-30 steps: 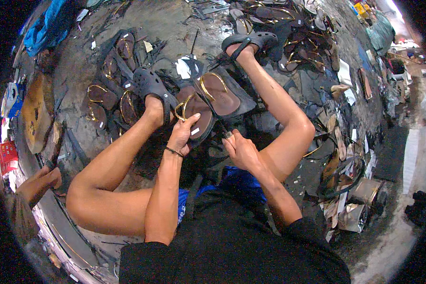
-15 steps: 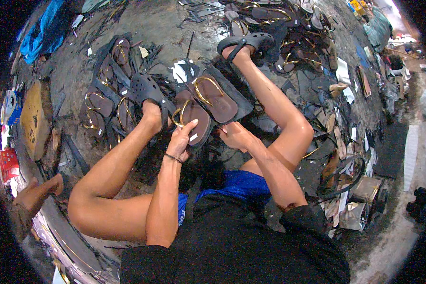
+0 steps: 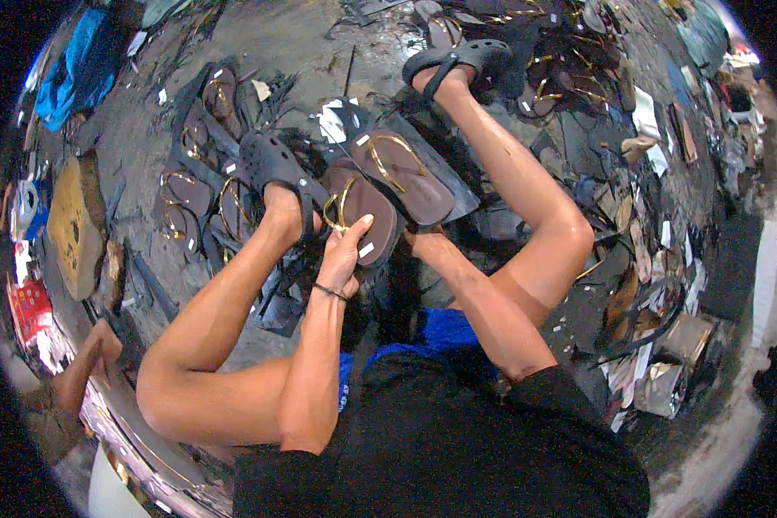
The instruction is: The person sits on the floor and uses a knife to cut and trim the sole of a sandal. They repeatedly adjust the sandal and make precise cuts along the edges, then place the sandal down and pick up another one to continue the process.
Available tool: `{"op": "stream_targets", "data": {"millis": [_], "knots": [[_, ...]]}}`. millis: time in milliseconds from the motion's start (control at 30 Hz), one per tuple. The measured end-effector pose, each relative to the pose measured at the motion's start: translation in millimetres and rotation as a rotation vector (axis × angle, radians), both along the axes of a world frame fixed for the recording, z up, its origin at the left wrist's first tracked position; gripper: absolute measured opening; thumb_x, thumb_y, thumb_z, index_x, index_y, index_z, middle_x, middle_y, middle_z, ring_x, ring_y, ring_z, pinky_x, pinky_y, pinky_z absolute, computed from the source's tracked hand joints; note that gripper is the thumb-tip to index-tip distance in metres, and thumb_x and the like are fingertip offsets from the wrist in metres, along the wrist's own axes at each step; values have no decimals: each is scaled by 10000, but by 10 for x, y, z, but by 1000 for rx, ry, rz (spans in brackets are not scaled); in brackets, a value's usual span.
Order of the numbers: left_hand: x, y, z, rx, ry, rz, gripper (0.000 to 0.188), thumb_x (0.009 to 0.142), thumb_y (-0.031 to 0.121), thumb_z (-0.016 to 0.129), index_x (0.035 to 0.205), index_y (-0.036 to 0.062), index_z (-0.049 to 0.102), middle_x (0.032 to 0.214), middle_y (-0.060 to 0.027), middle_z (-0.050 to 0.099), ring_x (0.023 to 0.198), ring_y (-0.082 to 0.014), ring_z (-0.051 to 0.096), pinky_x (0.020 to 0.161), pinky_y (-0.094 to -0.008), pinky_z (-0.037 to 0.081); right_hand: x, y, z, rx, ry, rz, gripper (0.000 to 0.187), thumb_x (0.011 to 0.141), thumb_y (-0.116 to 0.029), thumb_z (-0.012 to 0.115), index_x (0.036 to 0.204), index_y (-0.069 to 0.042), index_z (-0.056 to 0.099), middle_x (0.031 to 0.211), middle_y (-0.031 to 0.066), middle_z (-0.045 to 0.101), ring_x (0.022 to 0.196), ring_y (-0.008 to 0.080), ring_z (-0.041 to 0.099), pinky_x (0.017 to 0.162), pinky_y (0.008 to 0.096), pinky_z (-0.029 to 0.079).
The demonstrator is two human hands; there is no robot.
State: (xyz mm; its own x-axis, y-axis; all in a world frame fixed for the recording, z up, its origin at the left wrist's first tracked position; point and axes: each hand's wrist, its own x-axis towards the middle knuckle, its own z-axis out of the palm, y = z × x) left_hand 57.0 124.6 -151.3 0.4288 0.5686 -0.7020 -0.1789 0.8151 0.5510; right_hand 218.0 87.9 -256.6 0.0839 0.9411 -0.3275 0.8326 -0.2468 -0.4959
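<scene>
My left hand [image 3: 344, 250] is closed on a brown sandal [image 3: 373, 207] with a gold thong strap, the thumb pressed on the footbed by a small white label. Beside it, touching or nearly so, a second brown sandal [image 3: 403, 180] with a gold strap lies on a black sheet [image 3: 453, 194] that sticks out past its right side. My right hand [image 3: 427, 243] is curled at the heel end of that second sandal. Its fingertips disappear beneath the heel, and whatever they grip is hidden.
Several gold-strapped sandals lie beyond my left clog [image 3: 272, 162], and a further pile [image 3: 570, 73] beyond my right clog [image 3: 492, 56]. A worn yellowish block [image 3: 76, 229] stands at the left, near another person's foot [image 3: 105, 338]. Scraps and a crumpled box [image 3: 665, 388] litter the right.
My right hand has slid farther under the second sandal's heel, hiding its fingers. The left hand keeps its hold on the first sandal. The whole view has shifted slightly.
</scene>
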Motion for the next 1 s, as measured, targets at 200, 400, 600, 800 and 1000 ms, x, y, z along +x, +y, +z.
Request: {"op": "stream_targets", "data": {"millis": [200, 400, 600, 800, 1000], "knots": [[-41, -38, 297, 65, 59, -15, 361, 922, 245, 658, 1217, 43, 603, 1091, -53, 686, 954, -170, 664, 841, -315, 544, -106, 513, 73, -83, 137, -41, 324, 981, -276, 479, 1172, -39, 590, 1041, 161, 695, 945, 300, 682, 784, 424, 535], [-814, -718, 1045, 274, -14, 26, 608, 878, 211, 645, 1406, -5, 434, 1257, -87, 588, 1127, -180, 577, 994, -319, 452, -211, 501, 580, 19, 50, -354, 359, 989, -382, 526, 1061, -46, 630, 824, 94, 689, 696, 215, 664, 611, 353, 525], [-1411, -1267, 1385, 655, 257, -485, 853, 824, 172, 778, 1465, -9, 244, 1357, -127, 489, 1231, -225, 502, 1054, -395, 418, -581, -604, 1974, -65, 1209, -403, 385, 862, -386, 761, 958, -35, 635, 704, 14, 614, 531, 82, 560, 446, 243, 442], [-1070, -975, 1547, 607, 44, 92, 336, 990, 185, 583, 1284, 35, 522, 1169, -75, 645, 1023, -179, 639, 919, -327, 518, -800, -1030, 2767, 317, 993, -277, 298, 898, -221, 709, 1100, -12, 642, 847, 63, 665, 721, 143, 604, 676, 308, 504], [-1427, -863, 2322, 559, 50, 128, 359, 982, 267, 581, 1248, 26, 569, 1102, -35, 659, 988, -123, 629, 895, -289, 501, -589, -1843, 2883, 891, 448, -64, 367, 901, -48, 629, 1266, -35, 591, 1020, 173, 692, 820, 305, 687, 723, 373, 558]]}}
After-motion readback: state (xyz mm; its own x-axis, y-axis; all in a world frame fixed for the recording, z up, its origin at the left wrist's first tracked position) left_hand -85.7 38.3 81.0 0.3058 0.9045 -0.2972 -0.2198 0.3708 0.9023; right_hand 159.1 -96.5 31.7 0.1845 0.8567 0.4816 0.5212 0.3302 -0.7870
